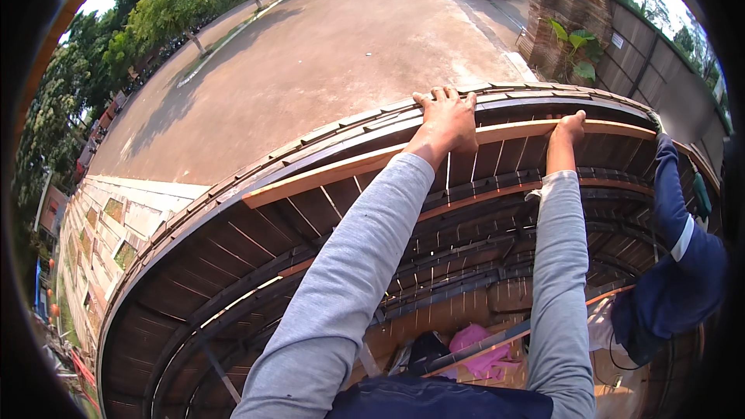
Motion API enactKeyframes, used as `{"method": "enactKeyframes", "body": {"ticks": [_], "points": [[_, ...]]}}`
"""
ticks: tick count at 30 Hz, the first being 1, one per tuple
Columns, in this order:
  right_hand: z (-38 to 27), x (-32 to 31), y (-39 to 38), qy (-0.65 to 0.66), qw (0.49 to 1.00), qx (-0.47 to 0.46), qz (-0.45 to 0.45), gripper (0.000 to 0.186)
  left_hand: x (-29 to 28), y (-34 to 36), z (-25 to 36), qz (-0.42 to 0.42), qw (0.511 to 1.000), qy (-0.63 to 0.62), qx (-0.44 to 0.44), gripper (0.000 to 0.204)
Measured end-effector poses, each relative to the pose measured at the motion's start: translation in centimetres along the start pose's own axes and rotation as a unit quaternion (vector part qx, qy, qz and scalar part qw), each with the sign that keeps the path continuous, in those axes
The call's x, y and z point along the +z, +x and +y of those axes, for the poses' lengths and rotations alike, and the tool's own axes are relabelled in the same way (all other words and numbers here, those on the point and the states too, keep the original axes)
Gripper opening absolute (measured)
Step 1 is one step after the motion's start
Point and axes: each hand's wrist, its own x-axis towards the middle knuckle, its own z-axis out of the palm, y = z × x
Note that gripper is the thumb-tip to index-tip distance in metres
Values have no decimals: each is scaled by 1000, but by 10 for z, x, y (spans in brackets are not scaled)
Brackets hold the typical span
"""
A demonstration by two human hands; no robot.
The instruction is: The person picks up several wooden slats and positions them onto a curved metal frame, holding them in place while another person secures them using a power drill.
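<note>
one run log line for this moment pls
left hand: fingers over shingled edge | right hand: curled around wooden strip | co-worker: at right, arm raised

The batten (326, 176) extends from the left side of the left hand (450, 120) to the right side of the right hand (569, 132). Beyond both hands is the yard (310, 70); right of them, a co-worker (675, 287).

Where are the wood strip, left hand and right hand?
wood strip (513, 131): head view, on its face between the two hands
left hand (451, 119): head view, on the back of the hand
right hand (569, 130): head view, on the middle of the hand
</note>
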Motion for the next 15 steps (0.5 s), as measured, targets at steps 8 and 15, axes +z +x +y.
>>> {"method": "enactKeyframes", "body": {"ticks": [8,15], "points": [[8,7,12,-79,995,-40,44,73,3,7,-1,27,1000,7,2,93],[-4,8,12,-143,986,-50,73,73,-5,11,9,7,1000,10,8,97]]}}
